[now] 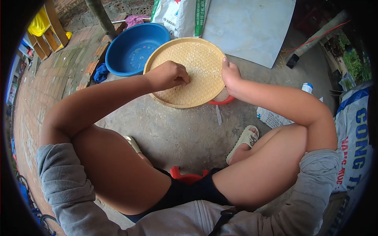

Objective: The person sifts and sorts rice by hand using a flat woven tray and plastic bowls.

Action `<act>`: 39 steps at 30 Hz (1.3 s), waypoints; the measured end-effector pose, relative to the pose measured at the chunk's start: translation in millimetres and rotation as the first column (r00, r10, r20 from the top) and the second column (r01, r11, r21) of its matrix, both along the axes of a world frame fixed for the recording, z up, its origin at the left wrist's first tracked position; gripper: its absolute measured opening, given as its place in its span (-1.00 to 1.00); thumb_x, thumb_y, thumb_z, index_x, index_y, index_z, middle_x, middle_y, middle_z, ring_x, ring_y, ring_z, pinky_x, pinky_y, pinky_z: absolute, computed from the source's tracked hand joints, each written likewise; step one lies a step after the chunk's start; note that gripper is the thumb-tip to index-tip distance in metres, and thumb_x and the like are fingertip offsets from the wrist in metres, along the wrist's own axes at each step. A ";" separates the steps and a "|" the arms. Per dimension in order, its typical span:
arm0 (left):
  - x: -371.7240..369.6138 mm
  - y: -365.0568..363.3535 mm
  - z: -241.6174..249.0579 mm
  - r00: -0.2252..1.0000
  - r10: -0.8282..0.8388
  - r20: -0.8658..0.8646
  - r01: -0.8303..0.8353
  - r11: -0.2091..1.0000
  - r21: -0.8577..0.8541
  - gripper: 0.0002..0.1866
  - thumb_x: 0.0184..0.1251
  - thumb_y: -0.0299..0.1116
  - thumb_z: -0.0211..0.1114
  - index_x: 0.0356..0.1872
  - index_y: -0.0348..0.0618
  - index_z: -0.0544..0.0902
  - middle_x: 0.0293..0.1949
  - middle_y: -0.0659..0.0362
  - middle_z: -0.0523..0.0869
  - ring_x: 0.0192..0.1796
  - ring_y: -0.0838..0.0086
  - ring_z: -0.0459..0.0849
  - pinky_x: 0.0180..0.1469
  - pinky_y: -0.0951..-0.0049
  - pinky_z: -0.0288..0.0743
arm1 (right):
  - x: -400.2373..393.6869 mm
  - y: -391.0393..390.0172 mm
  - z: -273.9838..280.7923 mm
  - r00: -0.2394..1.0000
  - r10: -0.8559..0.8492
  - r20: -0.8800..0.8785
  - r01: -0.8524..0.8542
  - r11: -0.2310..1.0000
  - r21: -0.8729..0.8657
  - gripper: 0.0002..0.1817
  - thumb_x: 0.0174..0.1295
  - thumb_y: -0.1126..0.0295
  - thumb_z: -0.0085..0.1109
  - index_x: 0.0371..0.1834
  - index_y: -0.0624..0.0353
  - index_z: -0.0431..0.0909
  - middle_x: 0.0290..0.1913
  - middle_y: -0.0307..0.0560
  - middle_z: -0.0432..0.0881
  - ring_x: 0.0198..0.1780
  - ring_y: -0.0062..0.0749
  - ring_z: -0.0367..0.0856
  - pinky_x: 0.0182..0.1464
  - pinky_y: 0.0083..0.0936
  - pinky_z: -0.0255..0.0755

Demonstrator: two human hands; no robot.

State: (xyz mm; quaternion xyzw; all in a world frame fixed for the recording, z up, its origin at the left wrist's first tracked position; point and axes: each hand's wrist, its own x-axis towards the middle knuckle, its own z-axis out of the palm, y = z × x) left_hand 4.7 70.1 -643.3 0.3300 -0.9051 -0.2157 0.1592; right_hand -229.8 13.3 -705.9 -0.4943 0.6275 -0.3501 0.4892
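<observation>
A red basin shows under the woven tray, just nearer than the right hand, whose grip is clamped on the tray's rim. Left of that grip, the left hand curls down over the tray; I cannot tell whether its fingers pinch anything. Pale grains lie beyond it, a blue basin farther left.

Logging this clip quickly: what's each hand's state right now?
Left hand: fingers curled closed over the woven tray; whether it pinches anything cannot be told.
Right hand: closed, holding the woven tray at its edge.
</observation>
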 end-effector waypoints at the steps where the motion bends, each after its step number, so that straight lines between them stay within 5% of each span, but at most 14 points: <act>1: -1.5 -1.6 -1.3 1.000 -0.020 -0.005 0.020 0.999 -0.028 -0.91 0.04 -0.54 0.30 -0.39 -0.22 0.68 -0.34 0.08 0.68 -0.27 0.25 0.66 -0.15 0.36 0.52 | -2.4 0.4 -1.0 1.000 -0.005 -0.001 0.005 1.000 0.000 -0.49 0.44 0.06 -0.31 0.02 0.35 0.41 -0.05 0.18 0.56 0.01 -0.13 0.54 0.05 -0.29 0.33; 9: -19.6 -16.3 0.0 0.997 -0.020 0.069 0.023 0.999 -0.046 -0.93 0.09 -0.52 0.28 -0.38 -0.28 0.62 -0.40 0.08 0.65 -0.33 0.26 0.66 -0.20 0.34 0.53 | -17.7 8.7 4.2 0.990 -0.106 0.096 0.104 0.994 0.023 -0.47 0.44 0.06 -0.33 0.09 0.37 0.35 0.04 0.14 0.51 0.07 -0.16 0.50 0.10 -0.29 0.31; 21: -40.0 -55.3 -17.2 0.978 0.072 0.195 -0.045 0.989 -0.140 -0.89 0.08 -0.47 0.25 -0.40 -0.28 0.55 -0.38 0.01 0.63 -0.26 0.15 0.63 -0.13 0.26 0.49 | -83.7 -3.5 -2.6 0.983 -0.185 0.020 0.183 0.981 0.060 -0.45 0.44 0.04 -0.31 0.00 0.41 0.40 -0.04 0.12 0.55 0.02 -0.26 0.52 0.07 -0.33 0.34; 31: -72.5 -69.8 -27.1 0.995 0.012 0.104 0.001 0.992 -0.128 -0.89 -0.02 -0.55 0.23 -0.41 -0.30 0.54 -0.40 0.00 0.61 -0.29 0.12 0.63 -0.19 0.24 0.50 | -162.2 -35.2 -2.5 0.874 -0.450 -0.182 0.433 0.893 -0.125 -0.45 0.42 0.06 -0.27 -0.07 0.44 0.46 -0.08 0.21 0.57 0.01 -0.10 0.54 0.04 -0.29 0.33; 39: -88.2 -81.3 -35.0 0.995 -0.036 0.093 0.049 0.988 -0.146 -0.89 0.01 -0.55 0.23 -0.40 -0.30 0.54 -0.40 0.00 0.62 -0.28 0.12 0.62 -0.17 0.23 0.49 | -209.7 -69.1 -13.6 0.818 -0.570 -0.076 0.555 0.818 -0.149 -0.44 0.42 0.07 -0.29 -0.06 0.46 0.45 -0.05 0.23 0.56 0.04 -0.08 0.53 0.05 -0.28 0.34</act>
